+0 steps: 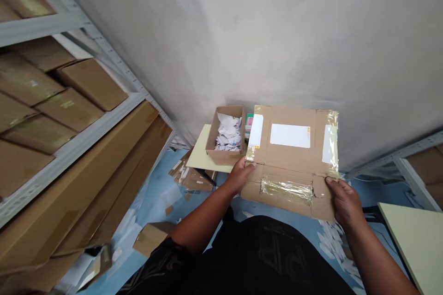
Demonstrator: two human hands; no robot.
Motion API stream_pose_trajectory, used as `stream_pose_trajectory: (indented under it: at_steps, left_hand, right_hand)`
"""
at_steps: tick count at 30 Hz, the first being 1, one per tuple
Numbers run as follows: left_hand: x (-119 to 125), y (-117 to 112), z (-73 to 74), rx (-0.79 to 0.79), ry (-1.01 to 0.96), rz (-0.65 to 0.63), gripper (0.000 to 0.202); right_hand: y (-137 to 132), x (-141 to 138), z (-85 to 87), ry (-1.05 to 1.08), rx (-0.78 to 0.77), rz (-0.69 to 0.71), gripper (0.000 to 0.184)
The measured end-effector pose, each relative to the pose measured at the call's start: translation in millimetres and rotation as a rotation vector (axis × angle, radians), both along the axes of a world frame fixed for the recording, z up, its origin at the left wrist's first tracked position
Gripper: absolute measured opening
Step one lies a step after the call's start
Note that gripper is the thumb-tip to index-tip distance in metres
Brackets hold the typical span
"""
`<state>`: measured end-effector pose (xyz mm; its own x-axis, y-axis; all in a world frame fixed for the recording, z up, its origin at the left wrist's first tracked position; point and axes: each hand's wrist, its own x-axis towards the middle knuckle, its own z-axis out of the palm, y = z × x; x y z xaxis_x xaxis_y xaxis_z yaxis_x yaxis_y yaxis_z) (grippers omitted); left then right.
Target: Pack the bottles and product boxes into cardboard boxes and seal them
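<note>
Held up in front of me is a flattened cardboard box (290, 159), brown, creased across the middle, with white labels and shiny strips of packing tape. My left hand (240, 175) grips its left edge near the crease, thumb on top. On the right edge, my right hand (345, 200) pinches the cardboard with the thumb on the near face; its other fingers are partly hidden behind. Just past my left hand, an open carton (212, 136) filled with torn white paper scraps (228, 131) stands on a pale yellow table (199, 154).
Metal shelving (104, 115) stacked with brown boxes (72, 110) lines the left. Flattened cardboard (194, 177) lies beneath the table. A small open box (152, 237) and paper scraps (334, 242) are on the blue floor (155, 198). Another pale table (415, 235) stands at right.
</note>
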<state>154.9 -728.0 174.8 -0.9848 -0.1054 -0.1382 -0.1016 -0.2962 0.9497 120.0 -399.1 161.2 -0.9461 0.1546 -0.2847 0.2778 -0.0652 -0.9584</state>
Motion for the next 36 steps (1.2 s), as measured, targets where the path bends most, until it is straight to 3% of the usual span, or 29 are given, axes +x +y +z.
stream_pose_trajectory:
  at_steps: [6, 10, 15, 19, 24, 30, 33, 36]
  left_hand:
    - [-24.1, 35.0, 19.5, -0.045, 0.036, -0.144, 0.064]
    - [-53.8, 45.5, 21.2, -0.084, 0.037, -0.298, 0.068]
    - [-88.1, 71.3, 14.4, -0.077, 0.044, -0.540, 0.063]
    - [-102.0, 110.4, 12.4, -0.092, 0.111, -0.788, 0.061]
    - [-99.8, 184.1, 18.0, -0.090, 0.158, -1.001, 0.054]
    - [-80.2, 304.3, 21.8, -0.178, 0.161, -1.155, 0.052]
    - [-65.8, 369.6, 19.4, -0.310, 0.235, -1.222, 0.047]
    - [-46.8, 428.1, 19.9, -0.465, 0.314, -1.237, 0.042]
  right_hand:
    - [39.3, 20.7, 24.3, -0.032, -0.175, -0.096, 0.042]
    - [47.9, 36.7, 35.4, 0.101, -0.196, -0.184, 0.049]
    - [59.6, 69.2, 29.0, 0.134, -0.075, -0.359, 0.044]
    - [74.3, 100.4, 14.0, 0.097, -0.002, -0.592, 0.039]
    - [113.5, 136.7, -12.6, 0.040, 0.068, -0.772, 0.039]
    - [190.5, 177.8, -57.2, -0.199, 0.495, -0.874, 0.064]
    - [224.7, 190.9, -64.9, -0.165, 0.450, -0.773, 0.060]
    - [256.9, 192.5, -52.6, -0.145, 0.262, -0.702, 0.064]
